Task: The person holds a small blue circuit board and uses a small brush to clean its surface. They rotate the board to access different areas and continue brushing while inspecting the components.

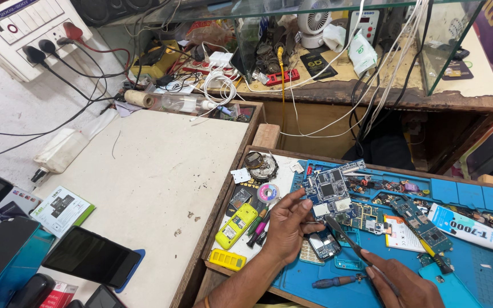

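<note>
Head view, near edge first: the right hand (pixel 397 279) comes in at the bottom right corner of the blue work mat (pixel 469 268), fingers closed around tweezers (pixel 346 236), thin metal, which slope up-left w/ the tip touching or just above the circuit board (pixel 331 194). Left hand (pixel 289 225) comes from the bottom, approx. over the mat's left edge; thumb and fingers pinch the board at its lower left corner, so the board is held tilted, chips facing the camera, probably to keep it steady for the tip. Just under the board, on the mat, lies a small dark phone body (pixel 323 244) opened up, and a screwdriver w/ blue handle (pixel 333 281) lies near the mat's front edge. Left of the mat, in the wooden tray, a yellow phone shell (pixel 236 225) and a yellow battery piece (pixel 227 259) are put aside, apart from the hands. On the right side of the mat: more bare boards (pixel 412 214) and a white glue tube (pixel 472 228), in easy reach. Further left, the white table (pixel 161 165) carries a dark phone (pixel 89 256) at its front edge. At the back is a glass counter (pixel 326 51) w/ many cables and a wall socket strip (pixel 21 28).
</note>
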